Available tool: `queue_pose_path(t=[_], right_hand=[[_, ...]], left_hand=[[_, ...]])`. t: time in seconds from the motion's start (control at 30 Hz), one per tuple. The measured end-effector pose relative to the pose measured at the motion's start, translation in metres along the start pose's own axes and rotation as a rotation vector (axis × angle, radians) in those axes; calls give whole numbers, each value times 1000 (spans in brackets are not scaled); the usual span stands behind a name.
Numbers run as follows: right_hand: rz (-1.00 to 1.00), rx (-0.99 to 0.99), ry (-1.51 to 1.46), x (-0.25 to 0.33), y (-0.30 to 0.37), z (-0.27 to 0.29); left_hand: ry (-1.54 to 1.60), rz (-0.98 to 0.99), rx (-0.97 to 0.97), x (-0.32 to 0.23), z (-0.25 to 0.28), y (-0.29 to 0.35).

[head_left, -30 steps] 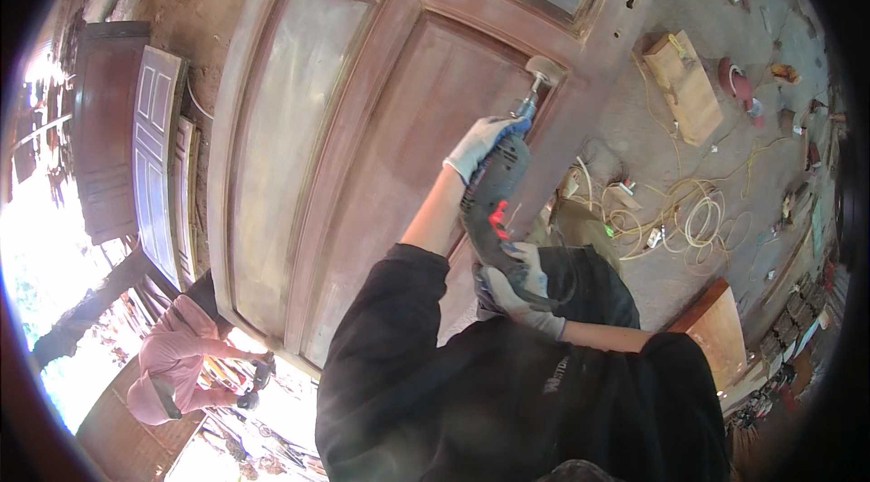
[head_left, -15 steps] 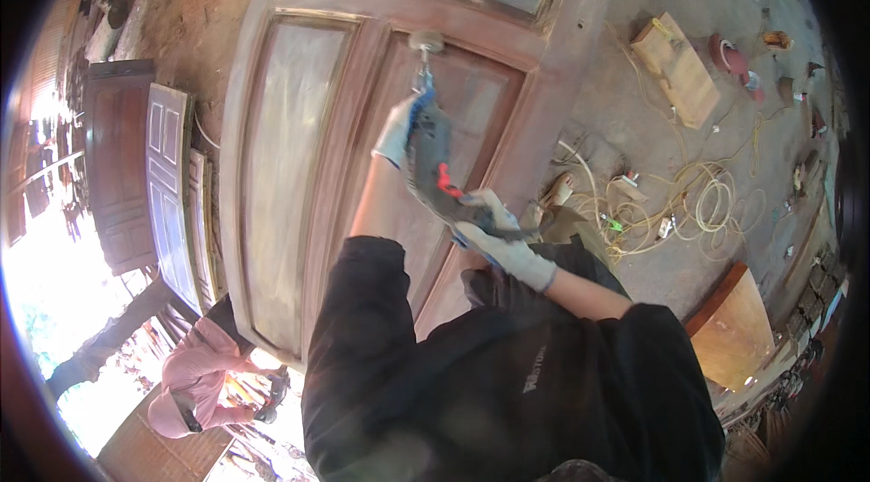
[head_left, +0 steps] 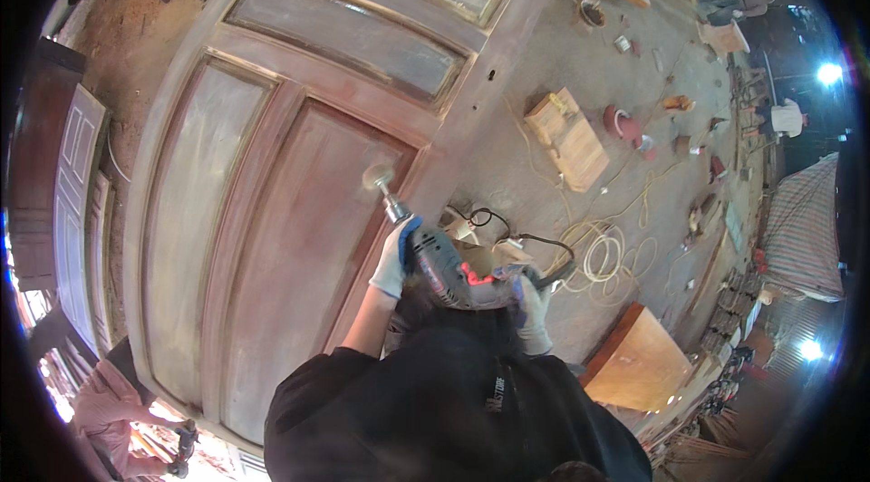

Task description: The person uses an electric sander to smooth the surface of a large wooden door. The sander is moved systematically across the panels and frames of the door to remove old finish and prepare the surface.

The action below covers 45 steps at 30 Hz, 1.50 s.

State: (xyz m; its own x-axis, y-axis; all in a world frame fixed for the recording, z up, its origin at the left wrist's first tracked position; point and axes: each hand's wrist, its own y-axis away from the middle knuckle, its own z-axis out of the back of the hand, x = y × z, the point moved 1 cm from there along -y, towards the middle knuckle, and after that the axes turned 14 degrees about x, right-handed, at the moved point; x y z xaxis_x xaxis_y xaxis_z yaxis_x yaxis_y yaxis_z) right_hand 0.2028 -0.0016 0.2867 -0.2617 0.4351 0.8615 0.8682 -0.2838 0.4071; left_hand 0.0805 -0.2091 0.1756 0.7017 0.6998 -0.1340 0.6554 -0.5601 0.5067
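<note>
A power drill (head_left: pixel 444 272), grey with a red trigger, is held across my front in both gloved hands. My left hand (head_left: pixel 392 257), in a white and blue glove, wraps around its front end behind the chuck. At the rear handle, my right hand (head_left: pixel 533 312) is closed around the grip, fingers partly hidden. A round, pale brush-like head (head_left: pixel 378 178) sits in the chuck, blurred, over the right part of a reddish-brown panel of a large wooden door (head_left: pixel 290 210). Whether it touches the wood I cannot tell. A dark cord loops from the handle.
Coiled pale hose (head_left: pixel 603 255) lies on the floor to the right, near a wooden block (head_left: pixel 568 139) and a curved wooden piece (head_left: pixel 639 360). More doors (head_left: pixel 80 210) lean at the left. A person in pink (head_left: pixel 113 419) works at lower left with a tool.
The drill has swung from the panel's upper edge toward its right side, closer to my body. My right hand has moved right, and the view has shifted to show more of the right side.
</note>
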Motion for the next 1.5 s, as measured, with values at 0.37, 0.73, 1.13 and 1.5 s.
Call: queue_pose_path(t=[0.37, 0.73, 1.13, 1.5], right_hand=[[-53, 628, -336, 59, -140, -9], [-78, 883, -238, 169, -336, 107], [21, 727, -205, 190, -430, 148], [-113, 839, -82, 169, -410, 137]], left_hand=[[11, -499, -135, -8, -20, -55], [25, -721, -384, 57, -156, -247], [-346, -673, -528, 27, -192, -383], [20, -760, -369, 50, -150, -334]])
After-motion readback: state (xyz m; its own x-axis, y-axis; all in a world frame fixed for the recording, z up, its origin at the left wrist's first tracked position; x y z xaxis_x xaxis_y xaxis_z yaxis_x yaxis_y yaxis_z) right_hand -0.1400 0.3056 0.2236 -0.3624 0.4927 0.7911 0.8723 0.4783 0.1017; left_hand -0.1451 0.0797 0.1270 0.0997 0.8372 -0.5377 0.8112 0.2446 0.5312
